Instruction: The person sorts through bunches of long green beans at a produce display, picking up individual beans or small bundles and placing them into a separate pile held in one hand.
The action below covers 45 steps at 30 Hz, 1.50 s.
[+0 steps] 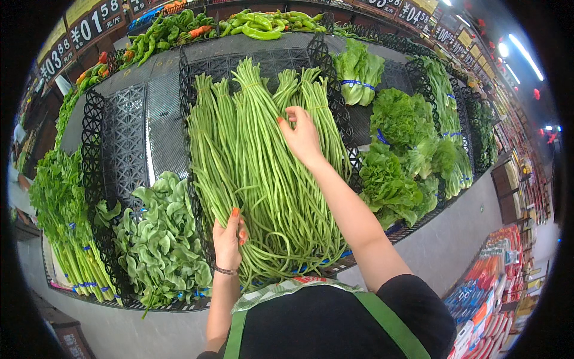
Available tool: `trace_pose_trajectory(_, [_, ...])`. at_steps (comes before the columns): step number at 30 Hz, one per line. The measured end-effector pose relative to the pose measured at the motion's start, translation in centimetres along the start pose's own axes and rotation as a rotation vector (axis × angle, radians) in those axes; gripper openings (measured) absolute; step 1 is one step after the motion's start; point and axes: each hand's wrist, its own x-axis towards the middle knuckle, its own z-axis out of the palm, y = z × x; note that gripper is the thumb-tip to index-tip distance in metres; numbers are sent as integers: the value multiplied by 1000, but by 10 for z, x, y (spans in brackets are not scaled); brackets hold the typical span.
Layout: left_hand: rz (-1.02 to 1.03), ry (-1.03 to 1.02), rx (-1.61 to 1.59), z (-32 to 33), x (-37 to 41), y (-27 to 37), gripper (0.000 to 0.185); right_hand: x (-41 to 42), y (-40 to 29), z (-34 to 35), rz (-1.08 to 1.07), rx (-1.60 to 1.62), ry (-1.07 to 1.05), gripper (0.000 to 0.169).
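Several bundles of long green yardlong beans [264, 148] lie side by side in a section of the display, their tied ends pointing away from me. My left hand [229, 238] is closed around the lower part of a bean bundle [210, 166] at the section's left side, thumb on top. Over the right part of the pile is my right hand [301, 134], fingers curled and parted from the thumb, with nothing visible in it. It is close above the beans; whether it touches them I cannot tell. Loose bean ends curl near my apron [305, 282].
Black lattice dividers [183, 89] flank the beans. Leafy greens [163, 238] and celery [71, 224] lie left, lettuce [394, 166] right. Green peppers [260, 24] line the back below price signs [94, 22]. Packaged goods [489, 278] stand at the lower right.
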Motion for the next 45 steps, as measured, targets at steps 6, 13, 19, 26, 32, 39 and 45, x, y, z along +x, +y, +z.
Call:
trace_pose_trajectory(6, [-22, 5, 16, 6, -1, 4, 17, -28, -24, 21, -57, -468, -206, 89])
trace_pose_trajectory(13, [-22, -12, 15, -1, 0, 3, 21, 0, 14, -2, 25, -35, -241, 52])
trace_pose_trajectory(19, [-36, -15, 23, 5, 5, 1, 20, 9, 51, -14, 129, 475, -389, 41])
trace_pose_trajectory(26, [-3, -56, 71, 11, 20, 5, 21, 11, 58, -25, 225, 661, -461, 36])
trace_pose_trajectory(32, [-20, -63, 74, 12, 26, 2, 20, 8, 47, -29, 235, 522, -416, 37])
trace_pose_trajectory(39, [97, 60, 92, 20, 17, 10, 16, -58, -37, 13, -441, 98, -334, 36])
trace_pose_trajectory(45, [147, 94, 126, 11, 4, 19, 19, -47, -13, 35, -84, 163, -171, 30])
